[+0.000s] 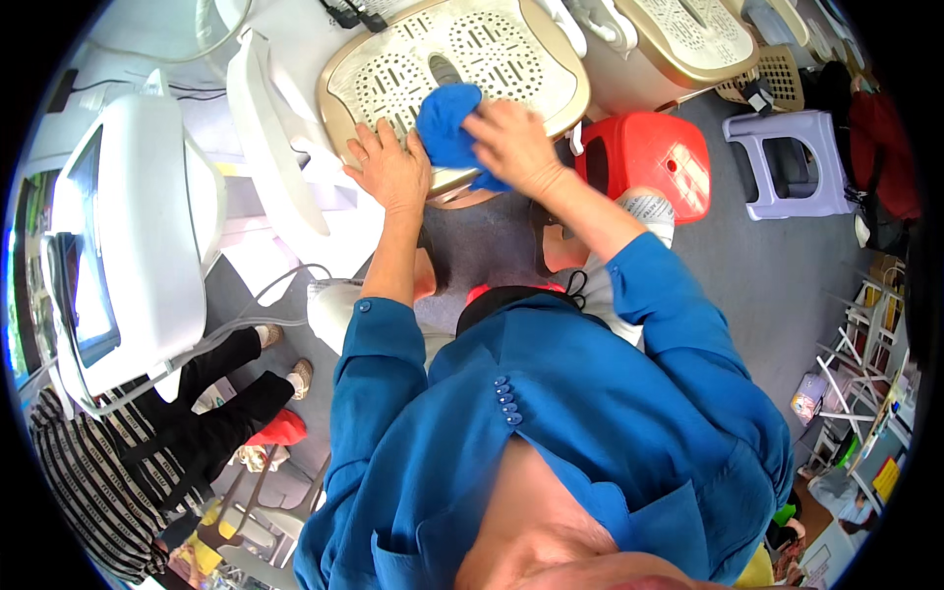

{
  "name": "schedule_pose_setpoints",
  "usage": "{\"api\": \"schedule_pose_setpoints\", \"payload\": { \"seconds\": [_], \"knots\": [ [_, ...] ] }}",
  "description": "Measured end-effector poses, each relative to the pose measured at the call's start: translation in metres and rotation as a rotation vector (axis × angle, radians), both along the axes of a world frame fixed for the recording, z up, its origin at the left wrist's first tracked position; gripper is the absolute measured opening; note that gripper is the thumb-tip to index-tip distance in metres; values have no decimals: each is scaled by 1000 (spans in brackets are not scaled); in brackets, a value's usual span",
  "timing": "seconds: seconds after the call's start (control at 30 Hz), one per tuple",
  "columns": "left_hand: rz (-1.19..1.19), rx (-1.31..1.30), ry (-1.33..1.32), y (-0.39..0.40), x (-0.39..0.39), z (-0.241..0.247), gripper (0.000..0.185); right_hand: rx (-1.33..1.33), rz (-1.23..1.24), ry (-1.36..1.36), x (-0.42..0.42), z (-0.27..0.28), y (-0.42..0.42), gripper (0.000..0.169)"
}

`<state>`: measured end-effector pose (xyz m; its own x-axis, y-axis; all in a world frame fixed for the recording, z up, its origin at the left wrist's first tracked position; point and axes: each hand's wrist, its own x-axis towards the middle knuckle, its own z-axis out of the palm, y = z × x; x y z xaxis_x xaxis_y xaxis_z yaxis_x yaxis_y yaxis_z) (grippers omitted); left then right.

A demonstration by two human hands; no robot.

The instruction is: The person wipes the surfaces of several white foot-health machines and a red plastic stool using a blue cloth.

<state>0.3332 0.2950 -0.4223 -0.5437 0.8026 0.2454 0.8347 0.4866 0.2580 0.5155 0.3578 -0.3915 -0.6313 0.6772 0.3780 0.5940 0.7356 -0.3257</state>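
Observation:
A blue cloth lies bunched on the cream perforated top of a gold-rimmed machine, probably a foot massager. My right hand grips the cloth at its right side and is slightly blurred. A loose corner of the cloth hangs over the near rim. My left hand rests with spread fingers on the near left part of the rim, close to the cloth, and holds nothing. A dark oval inset in the middle of the top shows just beyond the cloth.
A similar gold-rimmed machine stands at the upper right. A red plastic stool is by my right knee, with a lilac stool farther right. To the left stand a white screen-bearing device and a person in striped clothing. Cables trail there.

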Motion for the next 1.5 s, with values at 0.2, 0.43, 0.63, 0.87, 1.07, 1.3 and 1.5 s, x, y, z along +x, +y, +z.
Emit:
{"api": "schedule_pose_setpoints", "payload": {
  "seconds": [0.2,0.43,0.63,0.87,1.07,1.3,1.5],
  "knots": [
    [10,-13,6,-2,8,11,56,321,-324,-38,61,-7,125,38],
    [10,-17,20,-3,7,10,56,123,3,-224,12,5,54,34],
    [18,-34,24,-4,2,5,58,158,-235,-110,11,-5,120,32],
    [13,-28,45,-1,1,0,56,161,-259,-163,-92,-15,160,32],
    [14,-52,15,-3,-3,3,54,69,213,-162,-139,-16,66,22],
    [11,14,-24,-2,-2,7,53,325,-342,-80,-67,-22,206,21],
    [4,174,-153,-7,-3,3,59,112,171,-140,-147,-29,95,22]
  ]
}}
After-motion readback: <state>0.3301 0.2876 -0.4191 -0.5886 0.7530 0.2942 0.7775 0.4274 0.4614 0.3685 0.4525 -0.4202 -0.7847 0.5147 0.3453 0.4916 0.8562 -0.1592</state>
